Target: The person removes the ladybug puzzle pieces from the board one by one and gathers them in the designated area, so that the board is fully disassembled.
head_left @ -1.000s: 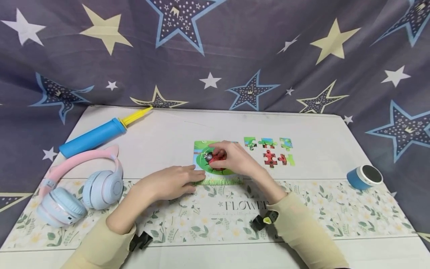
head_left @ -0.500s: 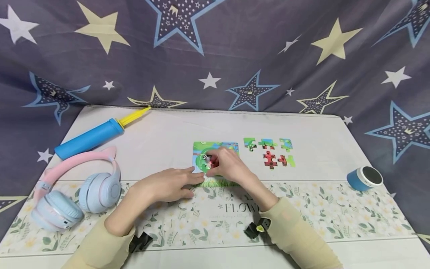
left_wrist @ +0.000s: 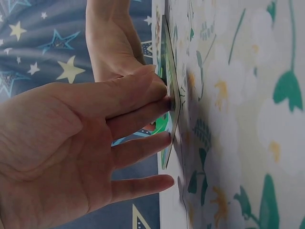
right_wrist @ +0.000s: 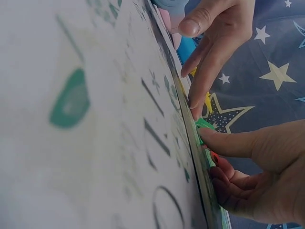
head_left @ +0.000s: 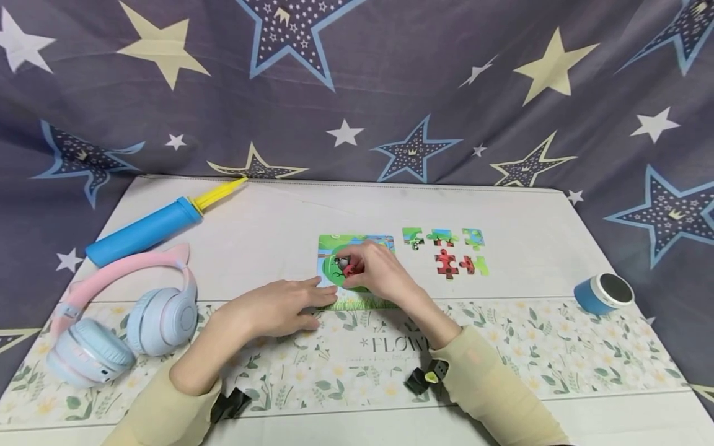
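The ladybug puzzle board (head_left: pixel 357 305) lies in front of me in the head view. My left hand (head_left: pixel 273 306) rests at its left edge; in the left wrist view the fingers (left_wrist: pixel 140 145) reach straight to the board's rim. Over the middle of the board, my right hand (head_left: pixel 380 271) pinches a red-and-black puzzle piece (head_left: pixel 349 270) between thumb and fingers. Red also shows at the right fingertips in the right wrist view, where the hand (right_wrist: pixel 271 167) partly hides the piece. The right hand covers much of the board's right half.
Several loose puzzle pieces (head_left: pixel 447 264) lie right of the board. Cat-ear headphones (head_left: pixel 164 317) and a blue hand pump (head_left: pixel 147 230) with a yellow nozzle are on the left. A blue cylinder (head_left: pixel 603 293) with a dark top stands at the right. Starry cloth hangs behind the table.
My right hand has shifted slightly left over the board, and the ladybug piece now shows tilted in its fingertips. The left hand stays at the board's edge.
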The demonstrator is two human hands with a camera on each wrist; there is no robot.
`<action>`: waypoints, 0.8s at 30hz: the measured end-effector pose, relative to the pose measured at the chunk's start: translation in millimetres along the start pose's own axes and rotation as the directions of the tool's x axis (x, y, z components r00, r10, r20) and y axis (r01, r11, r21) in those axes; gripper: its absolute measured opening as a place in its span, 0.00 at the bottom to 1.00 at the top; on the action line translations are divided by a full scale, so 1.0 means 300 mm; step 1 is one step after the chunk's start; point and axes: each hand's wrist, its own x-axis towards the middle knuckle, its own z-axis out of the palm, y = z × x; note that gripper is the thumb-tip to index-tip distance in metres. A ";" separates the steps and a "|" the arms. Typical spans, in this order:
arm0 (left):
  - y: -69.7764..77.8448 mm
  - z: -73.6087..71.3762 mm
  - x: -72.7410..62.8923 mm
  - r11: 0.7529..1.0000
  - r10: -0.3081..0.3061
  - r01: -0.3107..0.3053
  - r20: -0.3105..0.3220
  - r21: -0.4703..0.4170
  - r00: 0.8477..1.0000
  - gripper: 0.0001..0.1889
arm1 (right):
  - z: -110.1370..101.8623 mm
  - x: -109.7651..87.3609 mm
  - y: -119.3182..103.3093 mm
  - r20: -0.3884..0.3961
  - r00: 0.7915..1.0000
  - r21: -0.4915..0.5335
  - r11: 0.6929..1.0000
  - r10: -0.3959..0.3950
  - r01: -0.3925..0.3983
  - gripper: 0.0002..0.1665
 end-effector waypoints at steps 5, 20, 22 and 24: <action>-0.003 0.001 0.000 1.000 -0.003 0.003 -0.004 -0.004 1.000 0.28 | 0.004 0.003 0.002 -0.013 1.000 -0.002 1.000 -0.005 0.005 0.26; -0.006 0.005 0.002 1.000 0.000 0.000 -0.008 0.001 1.000 0.29 | 0.012 0.005 -0.008 -0.046 0.999 -0.076 0.997 -0.015 0.011 0.24; -0.006 0.005 0.002 1.000 0.002 -0.002 -0.008 0.004 1.000 0.29 | 0.013 0.004 -0.010 -0.059 0.998 -0.108 0.994 -0.019 0.013 0.23; -0.005 0.006 0.002 1.000 0.006 -0.006 -0.008 0.006 1.000 0.29 | 0.012 0.002 -0.013 -0.069 0.997 -0.156 0.988 -0.028 0.017 0.21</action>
